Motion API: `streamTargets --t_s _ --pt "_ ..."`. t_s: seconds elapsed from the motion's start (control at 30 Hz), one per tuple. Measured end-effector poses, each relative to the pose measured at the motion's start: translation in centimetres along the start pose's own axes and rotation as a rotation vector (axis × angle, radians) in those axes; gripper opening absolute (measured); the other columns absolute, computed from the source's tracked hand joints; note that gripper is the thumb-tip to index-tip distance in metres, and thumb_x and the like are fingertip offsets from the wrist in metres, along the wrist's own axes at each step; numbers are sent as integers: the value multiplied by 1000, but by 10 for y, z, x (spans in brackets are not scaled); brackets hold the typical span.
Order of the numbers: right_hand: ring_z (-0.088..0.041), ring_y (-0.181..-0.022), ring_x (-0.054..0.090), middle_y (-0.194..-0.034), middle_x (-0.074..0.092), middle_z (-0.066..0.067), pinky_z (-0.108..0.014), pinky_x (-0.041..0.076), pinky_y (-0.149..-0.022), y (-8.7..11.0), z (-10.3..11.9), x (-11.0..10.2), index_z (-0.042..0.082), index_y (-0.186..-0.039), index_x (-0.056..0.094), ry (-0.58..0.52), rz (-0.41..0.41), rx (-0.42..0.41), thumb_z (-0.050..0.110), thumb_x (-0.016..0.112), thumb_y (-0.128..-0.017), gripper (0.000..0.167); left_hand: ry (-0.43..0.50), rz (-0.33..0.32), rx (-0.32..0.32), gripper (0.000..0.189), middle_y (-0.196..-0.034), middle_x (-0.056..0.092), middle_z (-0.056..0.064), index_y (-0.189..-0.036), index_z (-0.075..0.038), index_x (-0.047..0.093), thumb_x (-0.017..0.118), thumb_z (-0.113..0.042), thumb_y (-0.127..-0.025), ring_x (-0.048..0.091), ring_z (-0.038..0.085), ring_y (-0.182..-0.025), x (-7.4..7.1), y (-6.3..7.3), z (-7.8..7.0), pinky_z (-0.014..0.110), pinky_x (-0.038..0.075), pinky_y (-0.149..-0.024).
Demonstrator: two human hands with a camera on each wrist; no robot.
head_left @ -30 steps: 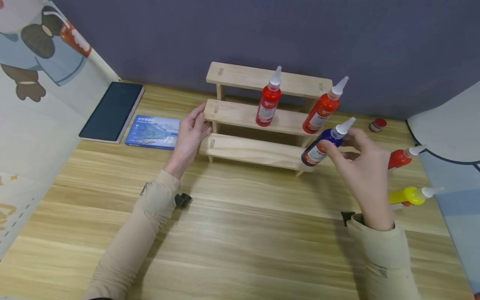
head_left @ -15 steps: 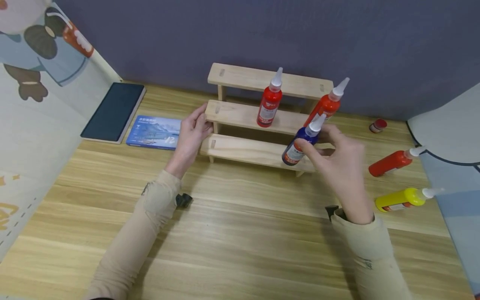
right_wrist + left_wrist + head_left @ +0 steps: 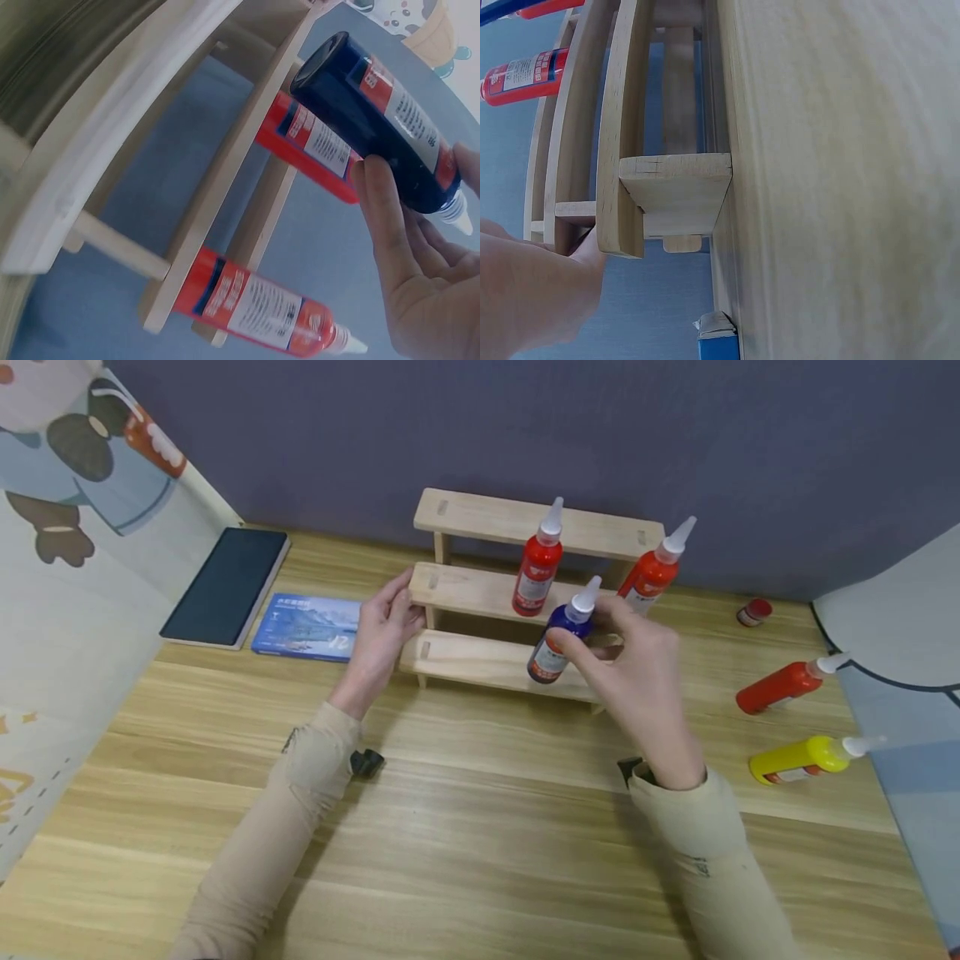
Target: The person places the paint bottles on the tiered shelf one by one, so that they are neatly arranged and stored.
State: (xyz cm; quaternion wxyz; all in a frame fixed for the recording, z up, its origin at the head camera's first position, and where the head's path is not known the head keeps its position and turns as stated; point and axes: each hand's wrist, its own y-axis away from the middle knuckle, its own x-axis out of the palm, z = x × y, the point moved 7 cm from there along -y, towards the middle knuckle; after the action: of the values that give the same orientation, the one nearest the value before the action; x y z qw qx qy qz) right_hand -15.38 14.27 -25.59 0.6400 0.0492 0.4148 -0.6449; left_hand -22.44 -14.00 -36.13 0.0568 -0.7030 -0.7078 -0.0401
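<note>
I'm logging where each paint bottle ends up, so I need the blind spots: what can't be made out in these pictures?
- Blue bottle: head view does not settle whether its base touches the lowest step; the right hand covers its right side.
- Bottle labels: print too small or blurred in every view.
- Left hand on the wooden rack: cut off by the left wrist view's edge.
- Small red jar: too small to identify.

The right hand [image 3: 637, 672] carried the dark blue squeeze bottle with the white nozzle [image 3: 558, 635] leftward, over the lowest step of the pale wooden tiered rack [image 3: 480, 660].
</note>
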Motion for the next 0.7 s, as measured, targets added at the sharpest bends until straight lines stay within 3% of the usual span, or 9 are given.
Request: streamTargets --t_s 0.37,0.6,0.7 --pt "-27 -92 76 -110 78 -16 -7 58 -69 -12 7 21 -5 -125 73 -71 -26 -25 18 89 -92 43 -2 -5 -6 49 -167 39 23 -167 -2 32 35 -13 -119 46 35 -149 1 1 0 29 48 -117" --pt "-23 -94 76 -108 79 -14 -23 67 -70 -21 15 30 -4 -123 73 -79 -37 -33 23 89 -93 43 -1 -6 2 49 -166 39 23 -166 -2 32 36 -13 -119 47 37 -148 -1 0 0 32 48 -118" --pt "-22 -93 75 -106 78 -14 -24 67 -71 -25 20 33 -4 -122 73 -95 -43 -56 22 88 -94 41 7 -5 4 49 -166 39 24 -166 -2 33 36 -13 -119 47 38 -148 0 0 0 32 48 -118"
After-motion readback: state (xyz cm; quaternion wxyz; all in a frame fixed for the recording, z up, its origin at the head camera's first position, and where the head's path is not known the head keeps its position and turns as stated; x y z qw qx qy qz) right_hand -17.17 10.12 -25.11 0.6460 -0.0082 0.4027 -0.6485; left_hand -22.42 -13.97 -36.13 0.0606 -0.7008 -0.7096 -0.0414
